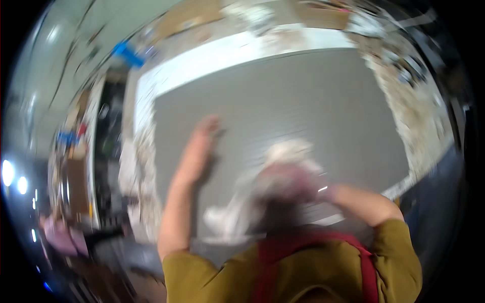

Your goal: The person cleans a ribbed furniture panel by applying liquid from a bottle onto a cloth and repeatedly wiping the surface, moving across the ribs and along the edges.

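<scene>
A large grey panel [242,96] lies flat in front of me, its surface smooth with faint lines. Over its left part my left hand [208,126] is at or just above the surface, its fingers too smeared to make out. My right hand [293,182], in what looks like a pinkish covering, is closed on a crumpled white cloth [290,149] near the panel's near edge. More whitish cloth or thin film [235,214] trails to the left of that hand, blurred by motion.
White sheeting [202,65] borders the panel at the far and left sides. Crumpled cream material [399,116] lines the right edge. A blue object [127,54] stands at the far left, cardboard [189,17] beyond. Another person in pink [63,235] is at the lower left.
</scene>
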`<state>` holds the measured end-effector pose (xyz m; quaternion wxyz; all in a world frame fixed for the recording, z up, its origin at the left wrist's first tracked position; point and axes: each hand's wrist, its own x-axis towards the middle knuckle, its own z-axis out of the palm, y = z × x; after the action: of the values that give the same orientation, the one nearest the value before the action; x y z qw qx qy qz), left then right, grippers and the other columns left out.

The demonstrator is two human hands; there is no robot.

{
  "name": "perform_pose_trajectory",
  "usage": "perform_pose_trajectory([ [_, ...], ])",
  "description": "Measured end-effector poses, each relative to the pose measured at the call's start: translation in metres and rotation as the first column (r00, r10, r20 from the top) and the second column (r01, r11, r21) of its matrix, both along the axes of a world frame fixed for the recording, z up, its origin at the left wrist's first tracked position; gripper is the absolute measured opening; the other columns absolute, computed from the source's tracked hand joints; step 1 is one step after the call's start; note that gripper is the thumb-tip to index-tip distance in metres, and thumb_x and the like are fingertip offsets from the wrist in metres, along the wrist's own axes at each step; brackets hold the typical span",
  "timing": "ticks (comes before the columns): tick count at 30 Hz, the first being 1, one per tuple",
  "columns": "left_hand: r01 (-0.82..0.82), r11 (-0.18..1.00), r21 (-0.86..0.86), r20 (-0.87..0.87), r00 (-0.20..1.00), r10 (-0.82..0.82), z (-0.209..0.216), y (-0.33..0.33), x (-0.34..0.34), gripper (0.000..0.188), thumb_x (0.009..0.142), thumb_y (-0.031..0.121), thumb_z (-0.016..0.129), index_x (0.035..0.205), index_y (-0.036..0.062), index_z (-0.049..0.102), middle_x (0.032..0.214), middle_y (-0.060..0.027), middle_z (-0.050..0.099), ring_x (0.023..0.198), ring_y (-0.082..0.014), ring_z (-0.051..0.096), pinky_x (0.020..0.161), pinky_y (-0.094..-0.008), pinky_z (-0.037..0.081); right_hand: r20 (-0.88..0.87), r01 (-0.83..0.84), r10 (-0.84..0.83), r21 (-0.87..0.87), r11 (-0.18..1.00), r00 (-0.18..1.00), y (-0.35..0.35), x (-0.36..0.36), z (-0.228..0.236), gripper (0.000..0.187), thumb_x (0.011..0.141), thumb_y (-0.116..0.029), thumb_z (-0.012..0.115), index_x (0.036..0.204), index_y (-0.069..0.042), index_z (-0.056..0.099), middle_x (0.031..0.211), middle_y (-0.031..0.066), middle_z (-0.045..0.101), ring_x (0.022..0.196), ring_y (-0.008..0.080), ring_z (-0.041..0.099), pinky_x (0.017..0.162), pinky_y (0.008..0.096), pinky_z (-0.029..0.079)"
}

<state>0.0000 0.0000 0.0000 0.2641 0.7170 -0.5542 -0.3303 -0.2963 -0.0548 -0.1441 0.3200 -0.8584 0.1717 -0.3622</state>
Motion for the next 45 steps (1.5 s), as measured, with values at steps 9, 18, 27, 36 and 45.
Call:
perform_pose_trajectory([
  [9, 0.067, 0.808, -0.585, 0.027, 0.998, -0.063, -0.127, -0.029, -0.148, 0.064, 0.069, 0.006, 0.068, 0.129, 0.0059, 0.048, 0.128, -0.0166, 0.052, 0.123, -0.0356, 0.045, 0.104, -0.0419, 0.036, -0.084, -0.019, 0.105, 0.685, 0.728, 0.991, -0.042, -0.083, 0.049, 0.063, 0.092, -0.044, 0.049, 0.137, -0.002, 0.04, 0.133, 0.0159, 0.05, 0.125, 0.0224, 0.043, 0.106, 0.0363, 0.031],
  [18, -0.268, 0.887, -0.376, 0.543, 0.712, 0.445, -0.15, 0.065, 0.101, 0.037, 0.08, 0.012, 0.057, 0.116, 0.0159, 0.061, 0.128, -0.0152, 0.053, 0.118, -0.0325, 0.051, 0.098, -0.0407, 0.042, -0.672, 0.07, -0.35, -0.406, 0.911, 0.652, 0.004, -0.147, 0.02, 0.056, 0.09, -0.034, 0.051, 0.138, -0.007, 0.041, 0.141, 0.0195, 0.039, 0.133, 0.0374, 0.032, 0.111, 0.049, 0.02],
  [27, 0.311, 0.93, -0.195, 0.539, 0.826, -0.163, -0.136, 0.142, -0.075, 0.05, 0.076, 0.001, 0.052, 0.123, 0.0162, 0.054, 0.133, -0.0139, 0.046, 0.13, -0.0372, 0.036, 0.108, -0.0443, 0.03, -0.642, 0.061, -0.328, -0.401, 0.914, 0.693, 0.009, -0.146, 0.006, 0.058, 0.091, -0.037, 0.048, 0.139, -0.008, 0.038, 0.143, 0.0182, 0.037, 0.134, 0.0351, 0.031, 0.11, 0.0482, 0.017],
  [36, -0.339, 0.937, -0.083, 0.313, 0.884, 0.348, -0.041, 0.27, -0.051, 0.052, 0.067, -0.002, 0.052, 0.117, 0.0093, 0.059, 0.125, -0.017, 0.054, 0.123, -0.0329, 0.046, 0.103, -0.0426, 0.038, -0.605, 0.077, -0.37, -0.454, 0.888, 0.705, 0.007, -0.151, 0.001, 0.056, 0.092, -0.037, 0.048, 0.138, -0.008, 0.04, 0.142, 0.0174, 0.039, 0.134, 0.0356, 0.031, 0.11, 0.0474, 0.019],
  [45, 0.105, 0.976, -0.189, 0.53, 0.848, 0.012, -0.108, 0.235, -0.139, 0.039, 0.077, 0.007, 0.06, 0.116, 0.0132, 0.058, 0.126, -0.0123, 0.053, 0.119, -0.0298, 0.049, 0.099, -0.0415, 0.04, -0.576, 0.093, -0.378, -0.462, 0.882, 0.725, 0.006, -0.154, 0.001, 0.054, 0.091, -0.035, 0.049, 0.138, -0.009, 0.041, 0.14, 0.0185, 0.041, 0.132, 0.0347, 0.034, 0.11, 0.0473, 0.02],
])
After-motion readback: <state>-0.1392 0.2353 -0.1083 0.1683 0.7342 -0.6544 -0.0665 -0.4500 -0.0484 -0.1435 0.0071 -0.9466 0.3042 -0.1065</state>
